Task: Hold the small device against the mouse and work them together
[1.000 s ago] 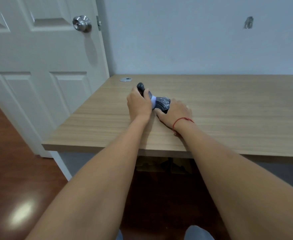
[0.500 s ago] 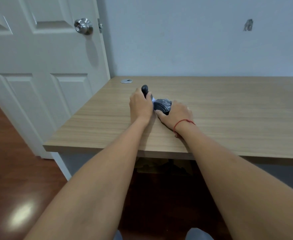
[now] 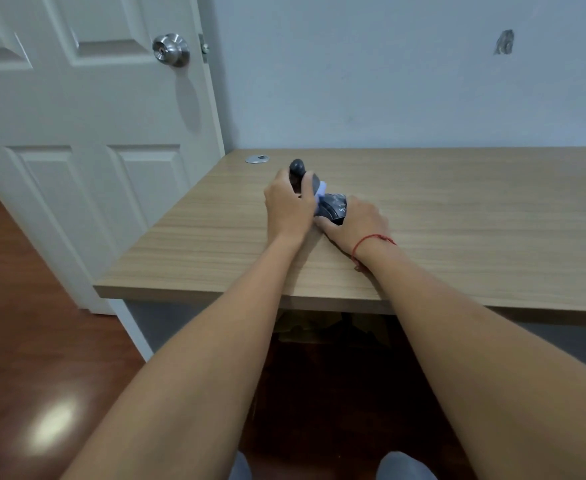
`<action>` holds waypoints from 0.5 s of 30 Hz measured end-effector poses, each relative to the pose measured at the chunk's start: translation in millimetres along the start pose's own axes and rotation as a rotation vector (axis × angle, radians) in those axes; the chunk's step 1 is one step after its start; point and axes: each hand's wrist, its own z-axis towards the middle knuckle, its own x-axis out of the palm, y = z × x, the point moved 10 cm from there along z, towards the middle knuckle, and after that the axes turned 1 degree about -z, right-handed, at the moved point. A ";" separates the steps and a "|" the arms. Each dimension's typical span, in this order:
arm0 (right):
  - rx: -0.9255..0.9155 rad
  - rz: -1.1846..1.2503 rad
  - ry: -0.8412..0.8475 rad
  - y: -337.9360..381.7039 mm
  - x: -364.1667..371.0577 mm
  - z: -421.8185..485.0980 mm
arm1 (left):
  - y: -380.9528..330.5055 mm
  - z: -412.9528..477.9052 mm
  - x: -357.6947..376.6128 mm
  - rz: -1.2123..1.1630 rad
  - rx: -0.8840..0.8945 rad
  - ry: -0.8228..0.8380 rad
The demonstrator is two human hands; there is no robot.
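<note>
- A light wooden desk (image 3: pixel 457 216) stands against a pale wall, with a white door (image 3: pixel 76 133) to the left of the hands.
- The right hand (image 3: pixel 357 221) rests on the desk, its fingers curled round the dark base (image 3: pixel 334 207) of a small device, holding it down.
- Just to its left, touching the same device, the left hand (image 3: pixel 289 202) grips the grey handle (image 3: pixel 298 168), fingers wrapped closed; the rounded tip stands upright above the knuckles.
- A pale lilac collar (image 3: pixel 320 189) shows between the two grips.
- Against a second ago, the handle stands more upright and the collar is more hidden.
- Beyond the left hand, a metal grommet (image 3: pixel 257 159) lies near the desk's far corner.
</note>
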 end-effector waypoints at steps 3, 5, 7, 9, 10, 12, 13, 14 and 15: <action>0.000 0.031 0.022 -0.5 1.8 0.1 | -3.3 -3.3 2.2 -0.046 0.032 0.017; -0.002 0.073 0.054 -0.6 3.7 -1.7 | 5.0 -0.5 2.6 0.049 -0.012 0.009; 0.003 0.127 0.076 -0.8 4.1 -3.3 | 14.1 1.9 -0.5 0.124 -0.068 -0.018; 0.025 0.189 0.078 -2.9 2.7 -2.7 | 15.1 2.6 -1.9 0.123 -0.077 -0.033; 0.037 0.210 0.076 -4.0 2.1 -1.1 | 12.8 1.7 -4.2 0.097 -0.074 -0.051; 0.049 0.220 0.075 -4.7 2.2 0.9 | 6.3 -0.4 -10.0 -0.003 -0.051 -0.105; 0.048 0.219 0.078 -4.3 3.0 1.7 | 3.6 -0.9 -12.9 -0.052 -0.036 -0.128; 0.045 0.217 0.081 -3.8 3.8 2.2 | 1.9 -1.2 -13.6 -0.077 -0.021 -0.131; 0.045 0.216 0.085 -4.2 4.9 3.2 | 0.6 -1.5 -11.6 -0.073 -0.005 -0.115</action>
